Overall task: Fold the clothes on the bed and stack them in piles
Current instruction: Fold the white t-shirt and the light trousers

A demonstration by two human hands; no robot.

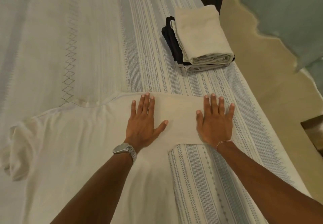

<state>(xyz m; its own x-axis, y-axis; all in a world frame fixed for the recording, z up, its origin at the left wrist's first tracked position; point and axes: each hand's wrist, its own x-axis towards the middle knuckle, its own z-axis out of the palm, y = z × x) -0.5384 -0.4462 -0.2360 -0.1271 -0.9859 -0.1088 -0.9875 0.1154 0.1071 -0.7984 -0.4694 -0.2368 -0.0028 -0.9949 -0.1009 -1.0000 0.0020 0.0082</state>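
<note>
Nearest: white soft cotton T-shirt [83, 145] spread flat on the bed, collar toward the far side, one sleeve out to the right, other sleeve bunched at the left edge. Left hand [142, 120] w/ silver wristwatch [125, 150] and right hand [215, 122] both lie flat on the right sleeve, fingers straight and spread, pressing, gripping nothing. Fabric looks light, limp, thin; prob. wrinkles easily and slides a bit on the cover, so best pinched at sleeve end or shoulder seam and hem, then smoothed w/ palms. Surface: white-and-blue striped woven bedspread [201, 171], flat, soft underneath. Farther right: stack of folded clothes [199, 41], cream piece on top, dark ones under, near the bed's edge. Beyond: beige floor [262, 66], pale blue-green fabric [283, 10] top right.
</note>
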